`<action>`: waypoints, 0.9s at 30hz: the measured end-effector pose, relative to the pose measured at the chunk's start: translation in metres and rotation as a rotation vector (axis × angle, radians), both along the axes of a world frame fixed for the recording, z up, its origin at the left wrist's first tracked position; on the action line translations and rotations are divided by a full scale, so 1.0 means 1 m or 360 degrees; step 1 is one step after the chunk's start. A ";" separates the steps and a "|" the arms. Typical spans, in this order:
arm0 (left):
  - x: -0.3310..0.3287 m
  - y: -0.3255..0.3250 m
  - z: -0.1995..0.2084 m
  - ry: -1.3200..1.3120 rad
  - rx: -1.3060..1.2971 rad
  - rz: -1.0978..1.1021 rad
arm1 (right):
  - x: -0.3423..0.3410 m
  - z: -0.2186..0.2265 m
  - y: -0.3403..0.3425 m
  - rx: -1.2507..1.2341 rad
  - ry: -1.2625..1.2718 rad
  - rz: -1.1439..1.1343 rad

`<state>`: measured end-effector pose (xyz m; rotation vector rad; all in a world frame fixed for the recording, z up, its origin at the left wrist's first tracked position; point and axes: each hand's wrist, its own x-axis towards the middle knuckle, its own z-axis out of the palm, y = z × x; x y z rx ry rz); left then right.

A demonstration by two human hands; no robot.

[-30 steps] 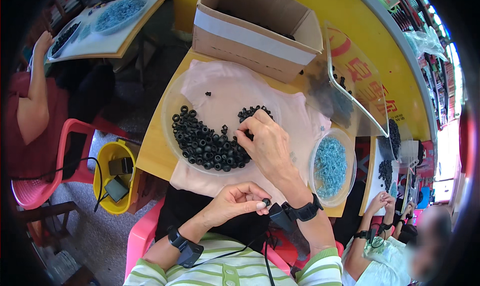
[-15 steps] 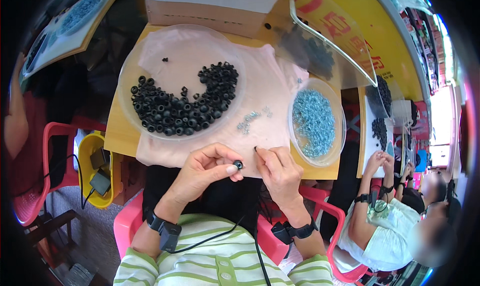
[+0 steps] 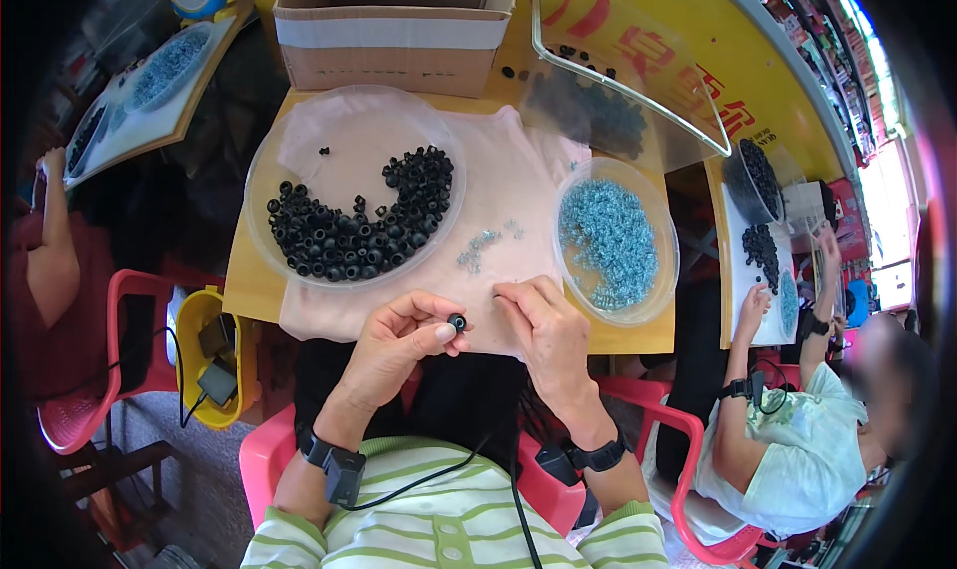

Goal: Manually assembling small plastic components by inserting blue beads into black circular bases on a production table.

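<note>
Between thumb and fingers, my left hand (image 3: 407, 338) pinches a small black round cap (image 3: 457, 322) with a hole facing up. My right hand (image 3: 546, 332) is closed beside it, over the near edge of the pink cloth (image 3: 543, 170). A tiny dark spot shows at its fingertips, too small to name. Beyond my left hand stands a round clear tray (image 3: 284, 121) with many such black caps heaped in it. A few small clear-blue pieces (image 3: 478, 249) lie loose on the cloth ahead of my hands. Right of them is a clear tub (image 3: 670, 270) of light-blue pieces (image 3: 613, 240).
A cardboard box (image 3: 394, 61) stands at the table's back. Next to it, a clear plastic bin (image 3: 638, 101) holds dark parts. A yellow bucket (image 3: 244, 405) sits low at left. At right, a co-worker (image 3: 768, 449) sits by another table; a second person's arm shows far left.
The view has shifted, showing more of the box. Both hands keep their grips, the left still on the black cap. The co-worker at right has drawn their hands apart and raised one.
</note>
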<state>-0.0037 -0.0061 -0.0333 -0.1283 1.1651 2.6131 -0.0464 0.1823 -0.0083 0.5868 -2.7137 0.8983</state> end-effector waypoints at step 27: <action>0.012 0.019 0.020 -0.0054 0.0441 -0.0071 | 0.022 0.054 0.001 -0.0955 -0.0525 0.0340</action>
